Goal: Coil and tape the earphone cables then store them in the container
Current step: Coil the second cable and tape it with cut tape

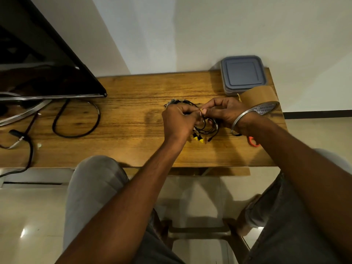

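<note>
"Fingers [191, 112] first: what were they doing?"

"On both hands they were curled in narrow pinches and met tip to tip. The left hand [179, 121] and the right hand [226, 113] together held a loose black tangle of earphone cables [207, 130] just above the wooden counter [133, 121]. Loops drooped below the hands, and two yellow earbuds [198, 138] hung at the bottom of the tangle. A metal bangle [242, 119] circled the right wrist."

"Was any other cable about?"

"A second bunch of cable [176, 101] lay on the counter just beyond the left hand."

"Where was the container?"

"At the far right corner of the counter sat a square container [242, 74] with its grey lid on, well apart from the hands. A roll of brown tape [257, 98] stood on its edge just in front of it, near the right wrist. An orange handle [253, 141], perhaps of scissors, showed from under the right forearm."

"And on the left?"

"A dark screen [38, 63] stood at the far left, and a thick black cord [76, 121] looped on the counter beside its stand."
</note>
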